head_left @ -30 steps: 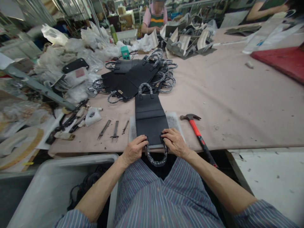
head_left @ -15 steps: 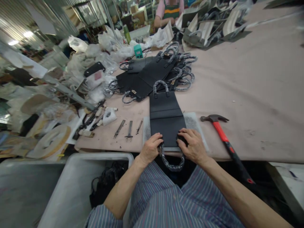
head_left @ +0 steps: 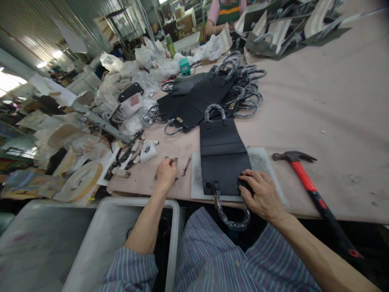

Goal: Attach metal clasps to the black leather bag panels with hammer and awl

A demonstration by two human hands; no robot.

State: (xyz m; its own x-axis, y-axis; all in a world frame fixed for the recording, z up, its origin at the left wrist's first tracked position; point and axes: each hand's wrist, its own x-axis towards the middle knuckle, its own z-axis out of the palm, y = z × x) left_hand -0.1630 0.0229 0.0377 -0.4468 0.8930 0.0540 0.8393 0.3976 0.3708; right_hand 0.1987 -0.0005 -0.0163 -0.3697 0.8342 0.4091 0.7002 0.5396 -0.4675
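A black bag panel (head_left: 223, 162) with a plastic-wrapped handle at each end lies on a pale board (head_left: 275, 180) at the table's near edge. My right hand (head_left: 263, 192) grips the panel's right corner, where the near handle (head_left: 232, 223) joins it; the fingertips are curled and that joint is partly covered. To the left, my left hand (head_left: 166, 174) is over the small metal tools, with thumb and fingers closed on a pronged metal punch (head_left: 176, 160). The hand hides most of the tools. A thin metal tool (head_left: 186, 166) lies just right of it.
A claw hammer (head_left: 305, 176) with a red and black handle lies at right, overhanging the edge. Behind the panel is a pile of black bag panels (head_left: 194, 101). Grey bins (head_left: 100, 227) stand at lower left. A person (head_left: 226, 18) sits across the table.
My left hand has let go of the panel's left handle end and moved left to the metal tools. My right hand stays on the panel. The whole view has shifted slightly.
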